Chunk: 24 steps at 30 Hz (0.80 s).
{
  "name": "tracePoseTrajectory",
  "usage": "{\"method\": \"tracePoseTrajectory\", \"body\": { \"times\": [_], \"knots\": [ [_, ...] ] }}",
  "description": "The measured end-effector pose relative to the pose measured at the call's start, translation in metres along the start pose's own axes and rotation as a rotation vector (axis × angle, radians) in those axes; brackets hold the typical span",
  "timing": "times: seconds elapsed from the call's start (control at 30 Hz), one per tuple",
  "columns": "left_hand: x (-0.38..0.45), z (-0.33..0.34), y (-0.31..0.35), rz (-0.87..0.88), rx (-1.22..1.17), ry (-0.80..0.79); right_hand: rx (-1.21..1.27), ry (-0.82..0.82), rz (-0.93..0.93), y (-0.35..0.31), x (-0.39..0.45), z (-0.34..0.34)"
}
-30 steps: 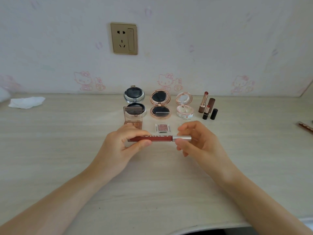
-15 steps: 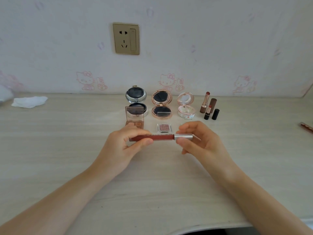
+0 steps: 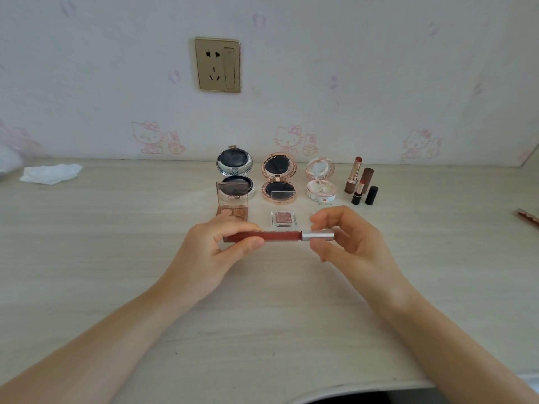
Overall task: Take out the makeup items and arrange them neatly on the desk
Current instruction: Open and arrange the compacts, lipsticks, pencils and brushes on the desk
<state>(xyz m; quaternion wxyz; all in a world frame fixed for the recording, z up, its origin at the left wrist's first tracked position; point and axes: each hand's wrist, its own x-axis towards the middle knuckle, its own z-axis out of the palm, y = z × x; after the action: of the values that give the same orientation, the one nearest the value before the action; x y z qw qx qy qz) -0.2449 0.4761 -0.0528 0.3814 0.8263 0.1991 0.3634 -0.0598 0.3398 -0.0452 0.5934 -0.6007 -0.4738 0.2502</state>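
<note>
Head view: you are still pinching the slim dark-red lip-gloss tube horizontally, left hand at nine o'clock on its body, right hand at three o'clock clamping its silver cap; unchanged, not yet placed.

A home, likely a bedroom dressing corner: pale wallpaper printed with pink cartoon cats, a brass wall socket at 12 o'clock, and a light wood-grain bench set with open compacts and lipsticks.
</note>
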Motion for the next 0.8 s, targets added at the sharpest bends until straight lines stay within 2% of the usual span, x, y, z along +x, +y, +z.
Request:
{"method": "tracePoseTrajectory", "body": {
  "times": [0.17, 0.27, 0.47, 0.67, 0.8],
  "knots": [
    [-0.0011, 0.0012, 0.0012, 0.000, -0.028, 0.013, 0.021, 0.044, 0.168, 0.0008, 0.0020, 0.0043],
    [-0.0007, 0.0007, 0.0014, -0.010, -0.023, 0.010, -0.027, 0.036, 0.118, 0.0028, 0.0025, 0.0044],
    [-0.0006, 0.0002, 0.0010, 0.009, 0.011, 0.005, 0.041, -0.022, 0.034, 0.0026, 0.0010, -0.0005],
    [-0.0010, 0.0011, 0.0014, -0.006, -0.033, 0.027, 0.091, 0.017, 0.170, 0.0004, 0.0017, 0.0042],
    [-0.0012, 0.0008, -0.0004, -0.001, -0.034, 0.017, 0.045, 0.020, 0.126, 0.0016, 0.0025, 0.0037]
  ]
}}
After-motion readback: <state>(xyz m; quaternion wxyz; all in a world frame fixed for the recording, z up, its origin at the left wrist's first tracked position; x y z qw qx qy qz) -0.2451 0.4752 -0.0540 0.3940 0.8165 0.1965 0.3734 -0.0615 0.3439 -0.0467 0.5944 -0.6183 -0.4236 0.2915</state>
